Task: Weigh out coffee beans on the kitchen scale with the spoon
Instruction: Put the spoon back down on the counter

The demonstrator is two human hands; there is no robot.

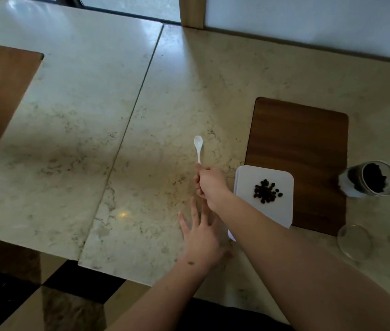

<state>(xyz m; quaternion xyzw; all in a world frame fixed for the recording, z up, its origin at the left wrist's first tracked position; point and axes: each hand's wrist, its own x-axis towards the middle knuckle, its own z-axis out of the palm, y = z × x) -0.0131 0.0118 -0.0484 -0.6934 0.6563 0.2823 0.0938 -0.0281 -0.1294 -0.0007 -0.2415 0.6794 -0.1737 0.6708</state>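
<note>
Head view shows our right hand (209, 181) gripping the white spoon (198, 148), its bowl apparently empty, left of the scale (241, 185) bearing coffee beans (266, 191). Our left hand (201, 235) lies spread on the counter (141, 139); our forearm hides the scale's near corner.

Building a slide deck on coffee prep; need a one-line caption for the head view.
Right hand holds an empty white spoon left of the scale, where coffee beans are piled.

No readable text, label, brand or number shows anywhere; the white kitchen scale (264, 174) at near right shows no legible display.
</note>
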